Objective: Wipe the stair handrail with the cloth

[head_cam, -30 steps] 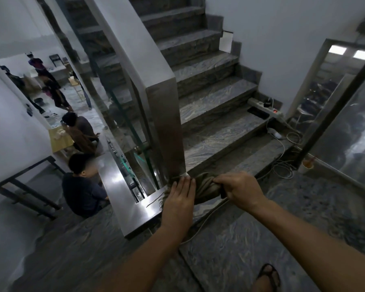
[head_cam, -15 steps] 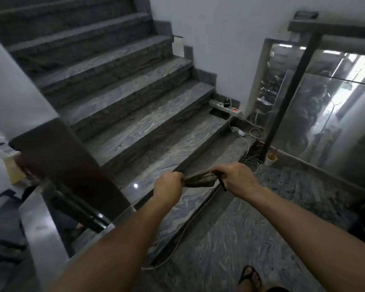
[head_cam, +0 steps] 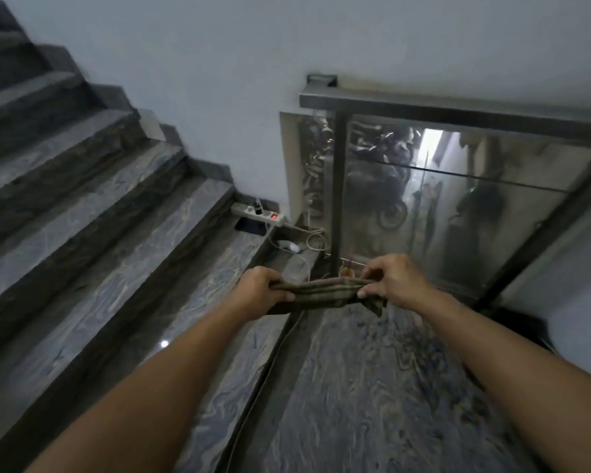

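Observation:
A brownish striped cloth (head_cam: 325, 294) is stretched between both hands over the landing. My left hand (head_cam: 261, 291) grips its left end in a fist. My right hand (head_cam: 391, 279) pinches its right end, and a corner hangs below that hand. A flat metal handrail (head_cam: 458, 114) tops a glass panel ahead on the right, well beyond the hands and apart from the cloth.
Grey marble stairs (head_cam: 99, 216) rise on the left. A power strip (head_cam: 258, 213) with a red light and white cables (head_cam: 307, 242) lie at the corner by the wall. A dark metal post (head_cam: 338, 186) holds the glass panel (head_cam: 458, 213). The marble landing floor (head_cam: 372, 387) lies below.
The view has swung right, away from the steel handrail post on the left toward the glass railing. Both hands lifted the cloth off that rail and now hold it stretched in the air.

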The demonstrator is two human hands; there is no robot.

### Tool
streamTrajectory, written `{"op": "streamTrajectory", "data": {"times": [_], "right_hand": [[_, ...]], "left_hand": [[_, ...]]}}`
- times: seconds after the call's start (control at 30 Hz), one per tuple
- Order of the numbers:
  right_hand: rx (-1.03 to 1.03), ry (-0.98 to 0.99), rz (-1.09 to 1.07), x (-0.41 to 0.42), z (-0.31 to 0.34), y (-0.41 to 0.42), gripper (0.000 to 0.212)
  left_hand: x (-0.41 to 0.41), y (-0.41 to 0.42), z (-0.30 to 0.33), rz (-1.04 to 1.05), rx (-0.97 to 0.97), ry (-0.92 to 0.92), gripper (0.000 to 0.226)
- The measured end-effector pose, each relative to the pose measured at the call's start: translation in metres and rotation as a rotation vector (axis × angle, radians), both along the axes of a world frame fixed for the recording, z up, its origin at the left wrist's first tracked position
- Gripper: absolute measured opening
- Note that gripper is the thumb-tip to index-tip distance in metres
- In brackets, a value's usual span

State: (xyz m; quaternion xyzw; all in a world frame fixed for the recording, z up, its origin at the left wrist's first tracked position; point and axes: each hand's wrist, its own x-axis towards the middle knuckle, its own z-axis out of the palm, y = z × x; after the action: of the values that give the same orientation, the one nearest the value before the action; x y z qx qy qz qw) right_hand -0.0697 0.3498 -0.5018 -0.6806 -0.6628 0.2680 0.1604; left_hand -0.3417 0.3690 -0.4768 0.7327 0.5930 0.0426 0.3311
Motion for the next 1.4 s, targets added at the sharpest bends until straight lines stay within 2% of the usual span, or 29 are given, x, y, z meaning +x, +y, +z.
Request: {"op": "streamTrajectory", "data": {"times": [0.03,0.2,0.33,0.47,0.6,0.8,1.03,1.2,1.3,1.4], "right_hand": [[-0.015,0.003,-0.020,0.019,0.007,0.003,0.026],[-0.058,-0.001,-0.147,0.108,0.028,0.008,0.014],[-0.074,-0.014,-0.345,0.176,0.025,0.001,0.008],[-0.122,-0.030,-0.515,0.237,0.012,-0.010,0.011],[-0.168,-0.024,-0.721,0.291,-0.022,-0.019,0.018],[-0.153,-0.055,-1.011,0.355,-0.125,-0.033,0.014],[-0.057,0.023,-1.218,0.403,-0.322,-0.047,0.014],[0.013,-0.093,-1.272,0.421,-0.435,-0.054,0.014],[0.050,-0.140,-1.275,0.430,-0.478,-0.059,0.013],[0.054,-0.120,-1.316,0.433,-0.513,-0.078,0.019]], "left_hand": [[0.019,0.011,0.006,-0.036,-0.006,-0.015,0.008],[0.114,0.061,0.021,-0.186,-0.019,-0.101,0.014],[0.200,0.097,0.014,-0.338,0.007,-0.061,0.020],[0.292,0.131,-0.012,-0.509,0.038,-0.049,0.017],[0.385,0.157,-0.064,-0.638,0.034,-0.022,0.019],[0.497,0.153,-0.171,-0.750,0.066,-0.010,0.023],[0.588,0.119,-0.357,-0.806,0.091,-0.048,0.022],[0.623,0.089,-0.466,-0.882,0.070,-0.111,0.020],[0.643,0.081,-0.506,-0.926,0.061,-0.167,0.024],[0.647,0.078,-0.536,-0.966,0.014,-0.195,0.036]]}}
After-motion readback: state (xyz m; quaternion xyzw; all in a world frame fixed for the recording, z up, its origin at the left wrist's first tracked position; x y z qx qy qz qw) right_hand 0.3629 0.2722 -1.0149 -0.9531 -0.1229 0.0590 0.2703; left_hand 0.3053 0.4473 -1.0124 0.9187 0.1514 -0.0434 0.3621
